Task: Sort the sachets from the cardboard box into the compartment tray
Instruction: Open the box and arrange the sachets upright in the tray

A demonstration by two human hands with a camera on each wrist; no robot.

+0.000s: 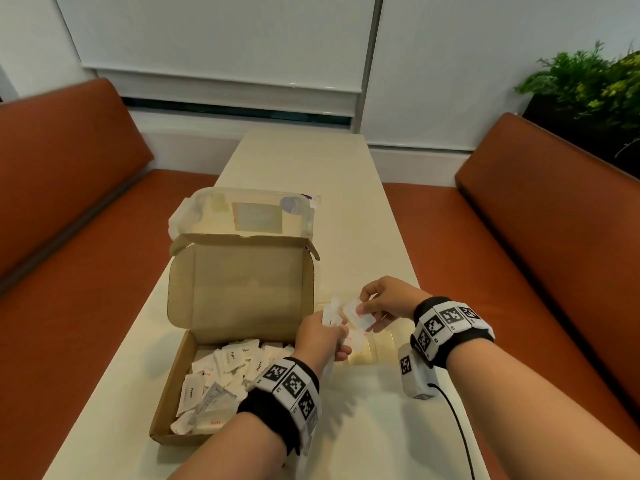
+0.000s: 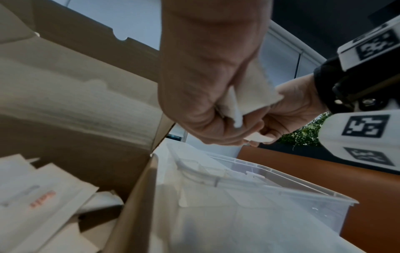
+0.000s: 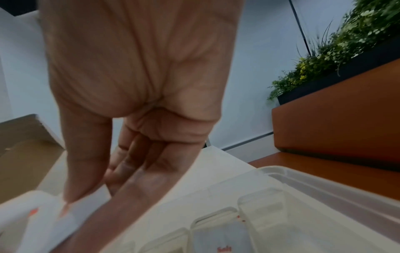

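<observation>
Our left hand [image 1: 320,336] grips a bunch of sachets [image 1: 330,311]; our right hand [image 1: 384,303] pinches one sachet [image 1: 358,315], slanting lower right, directly above the compartment tray [image 1: 381,344], right of the cardboard box [image 1: 180,375].

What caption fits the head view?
Left hand grips sachets; right hand pinches one sachet above the compartment tray.

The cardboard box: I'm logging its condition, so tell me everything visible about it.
The cardboard box is plain brown corrugated card, a shallow mailer with its hinged lid standing open and upright at the back. It sits on the pale table, left of the clear compartment tray. Many white sachets lie loose inside. Neither hand visibly touches it.
</observation>
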